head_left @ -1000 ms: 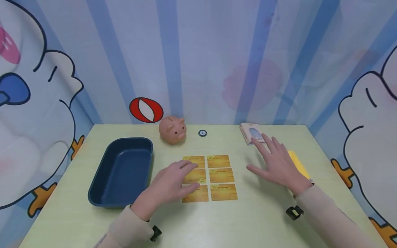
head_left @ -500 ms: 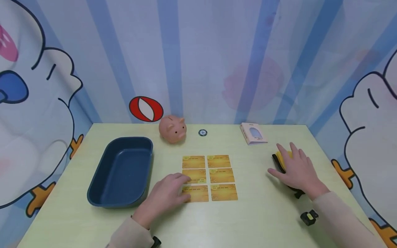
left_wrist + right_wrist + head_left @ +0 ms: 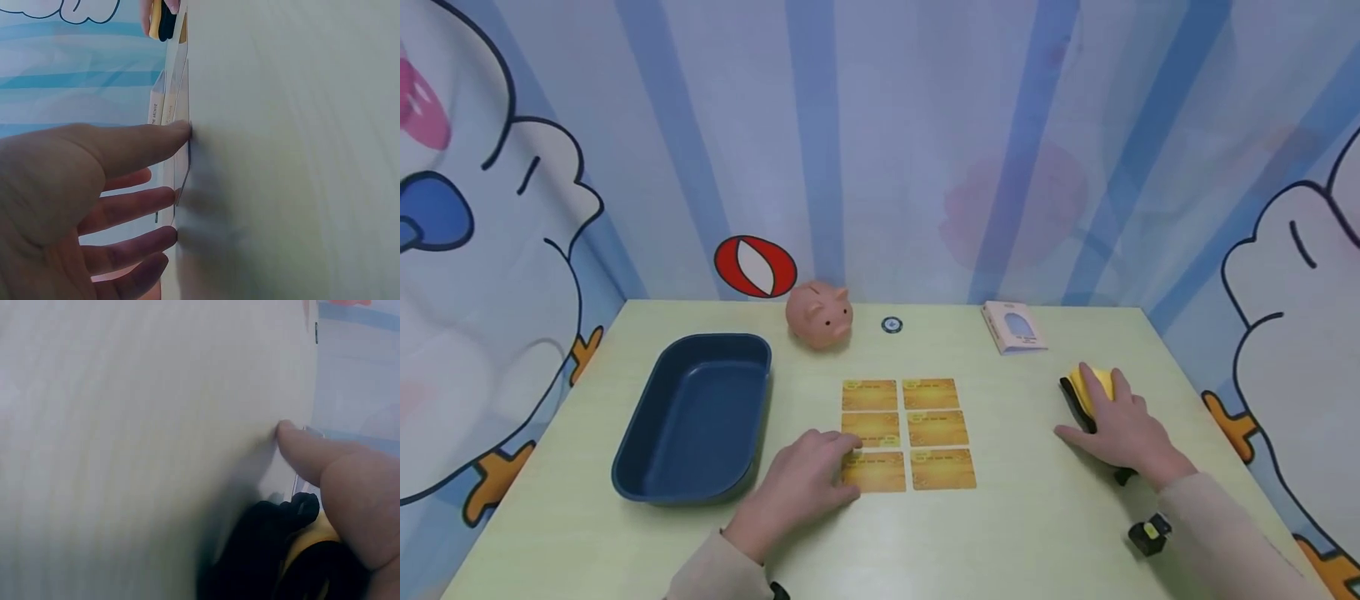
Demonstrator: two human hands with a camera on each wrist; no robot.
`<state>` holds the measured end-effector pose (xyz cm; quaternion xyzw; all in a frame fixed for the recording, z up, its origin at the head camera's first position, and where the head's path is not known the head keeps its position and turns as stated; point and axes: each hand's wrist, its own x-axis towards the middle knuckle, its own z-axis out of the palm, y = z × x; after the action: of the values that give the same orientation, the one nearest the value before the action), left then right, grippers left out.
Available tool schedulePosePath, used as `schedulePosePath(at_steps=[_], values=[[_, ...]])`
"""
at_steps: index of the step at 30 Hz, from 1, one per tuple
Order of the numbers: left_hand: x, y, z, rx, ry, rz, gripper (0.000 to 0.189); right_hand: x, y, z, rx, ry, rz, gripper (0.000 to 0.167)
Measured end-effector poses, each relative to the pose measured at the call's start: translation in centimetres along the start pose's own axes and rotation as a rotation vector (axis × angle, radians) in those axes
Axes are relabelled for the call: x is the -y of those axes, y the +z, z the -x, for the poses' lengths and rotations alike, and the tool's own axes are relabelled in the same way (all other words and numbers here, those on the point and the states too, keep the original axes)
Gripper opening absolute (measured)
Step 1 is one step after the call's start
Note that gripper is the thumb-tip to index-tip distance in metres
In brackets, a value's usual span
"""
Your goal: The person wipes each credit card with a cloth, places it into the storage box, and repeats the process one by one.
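Gold cards, left hand at their left edge, fingers extended, right hand to their right, fingers spread over yellow-and-black object

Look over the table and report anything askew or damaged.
The middle-left gold card looks turned the wrong way round: its printed line runs near its bottom edge, while the other five cards carry theirs nearer the top. I see no spill or damage.
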<state>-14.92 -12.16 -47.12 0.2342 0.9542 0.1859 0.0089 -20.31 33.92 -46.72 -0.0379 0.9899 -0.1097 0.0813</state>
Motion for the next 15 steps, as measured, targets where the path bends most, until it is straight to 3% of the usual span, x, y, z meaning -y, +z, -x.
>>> schedulePosePath(at_steps=[8,15], values=[[-0.3,-0.1,0.2,0.001,-0.009,-0.013,0.057,-0.5,-0.7,-0.1,0.081,0.018,-0.036,0.122],[-0.4,-0.1,-0.1,0.015,-0.038,0.007,0.057,-0.7,-1.2,-0.2,0.111,0.027,-0.055,0.113]])
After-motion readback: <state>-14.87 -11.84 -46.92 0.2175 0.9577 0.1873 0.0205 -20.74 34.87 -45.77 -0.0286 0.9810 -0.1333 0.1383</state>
